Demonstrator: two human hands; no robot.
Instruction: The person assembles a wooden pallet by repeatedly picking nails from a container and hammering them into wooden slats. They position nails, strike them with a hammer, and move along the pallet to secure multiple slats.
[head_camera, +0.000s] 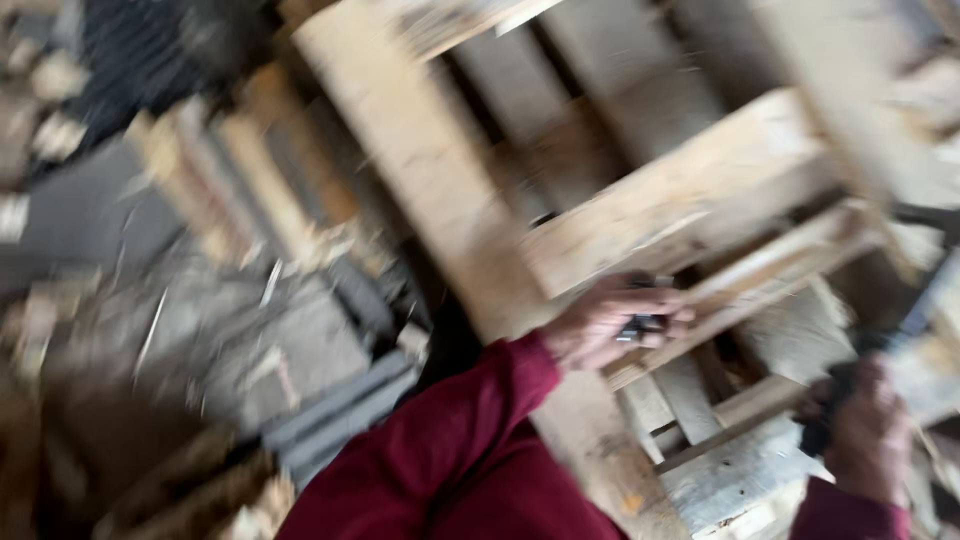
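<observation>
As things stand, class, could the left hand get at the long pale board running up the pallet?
Probably yes: the left hand lies against the long pale board, nothing between, though it already grips a small dark object.

Pallet slats (690, 190) w/ gaps between.

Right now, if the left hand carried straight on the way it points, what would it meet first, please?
The left hand, closed on small dark metal pieces, points toward the upper right. It would probably meet first the pale slanted plank of the wooden pallet just above it; the picture is blurred, so depth is uncertain.
</observation>
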